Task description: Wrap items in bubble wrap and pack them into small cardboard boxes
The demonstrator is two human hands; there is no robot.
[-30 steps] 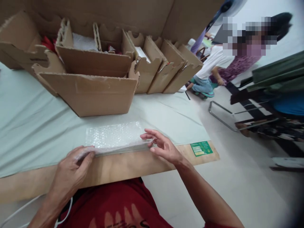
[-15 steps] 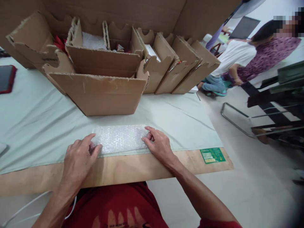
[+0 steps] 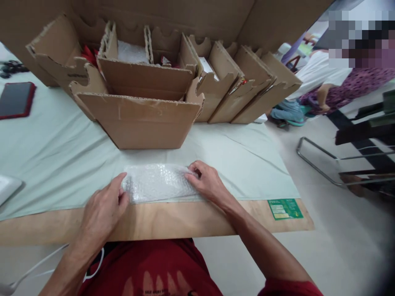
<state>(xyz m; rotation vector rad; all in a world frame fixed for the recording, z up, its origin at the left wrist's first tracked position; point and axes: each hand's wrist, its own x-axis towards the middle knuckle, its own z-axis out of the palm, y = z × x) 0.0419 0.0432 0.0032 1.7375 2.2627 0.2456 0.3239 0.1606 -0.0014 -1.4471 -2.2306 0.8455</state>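
A flat, folded piece of bubble wrap lies near the table's front edge, partly over the green cloth. My right hand pinches its right end between thumb and fingers, which lifts and crumples that corner a little. At the opposite end, my left hand has its thumb and forefinger around the left edge. The other fingers of my left hand are hidden beneath it.
Cardboard bins holding red items and bubble wrap stand behind. A dark tablet and a white object lie left. A green card sits at front right. Two people are beyond the table; a metal-framed chair stands right.
My right hand has closed more firmly on the bubble wrap's right end, which now bunches up. My left thumb has drawn back slightly from the wrap's top. The view has shifted left.
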